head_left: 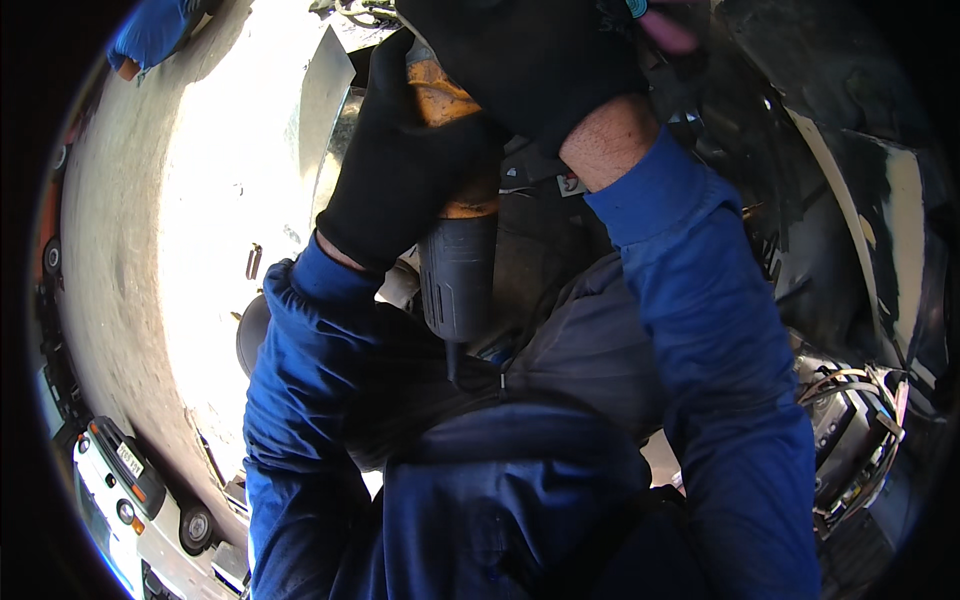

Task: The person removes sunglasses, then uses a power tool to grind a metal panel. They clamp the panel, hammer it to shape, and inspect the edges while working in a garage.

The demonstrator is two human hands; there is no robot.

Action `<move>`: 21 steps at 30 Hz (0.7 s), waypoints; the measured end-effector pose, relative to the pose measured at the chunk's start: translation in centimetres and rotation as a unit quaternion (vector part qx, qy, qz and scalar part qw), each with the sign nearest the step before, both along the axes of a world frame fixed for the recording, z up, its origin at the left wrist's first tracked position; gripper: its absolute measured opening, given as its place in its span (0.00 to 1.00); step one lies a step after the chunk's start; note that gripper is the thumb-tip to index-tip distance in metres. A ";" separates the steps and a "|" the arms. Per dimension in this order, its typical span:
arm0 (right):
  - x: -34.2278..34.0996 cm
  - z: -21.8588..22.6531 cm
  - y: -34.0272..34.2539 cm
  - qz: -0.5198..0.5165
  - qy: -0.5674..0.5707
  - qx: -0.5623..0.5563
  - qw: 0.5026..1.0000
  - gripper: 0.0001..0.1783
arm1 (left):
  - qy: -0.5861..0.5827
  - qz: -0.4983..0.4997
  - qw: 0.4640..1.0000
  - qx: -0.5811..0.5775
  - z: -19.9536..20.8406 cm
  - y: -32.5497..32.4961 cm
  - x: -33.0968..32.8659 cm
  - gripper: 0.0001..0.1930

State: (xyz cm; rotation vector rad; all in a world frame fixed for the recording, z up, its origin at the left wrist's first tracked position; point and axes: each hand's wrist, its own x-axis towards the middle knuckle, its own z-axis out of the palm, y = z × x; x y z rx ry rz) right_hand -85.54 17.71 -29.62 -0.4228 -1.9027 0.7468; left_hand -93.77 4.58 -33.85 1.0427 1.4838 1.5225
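My left hand, in a black glove, wraps around the orange and grey body of a power tool held close in front of me. The tool's grey handle points down toward my chest, and a cord leaves its lower end. My right hand, also in a black glove, sits over the tool's upper end at the top of the view, where the tool's head is hidden. Both forearms wear blue sleeves. What the tool touches is out of sight.
Dark vehicle parts and a wheel-arch panel fill the right side. Wiring and metal parts lie at lower right. Sunlit concrete ground spreads on the left, with a white car at lower left. Another person's blue sleeve shows at top left.
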 end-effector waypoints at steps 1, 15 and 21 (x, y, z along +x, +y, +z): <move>-0.1 0.0 0.0 0.019 0.027 0.007 0.999 0.31 | 0.029 0.006 1.000 -0.002 0.0 -0.1 -0.1 0.39; -0.4 -2.3 0.5 -0.028 -0.197 -0.039 0.979 0.32 | -0.092 0.026 0.995 -0.022 -1.6 0.1 0.0 0.34; -2.4 -5.9 0.4 -0.180 -0.208 -0.036 0.961 0.37 | -0.086 0.091 0.992 -0.026 -4.1 1.3 2.7 0.34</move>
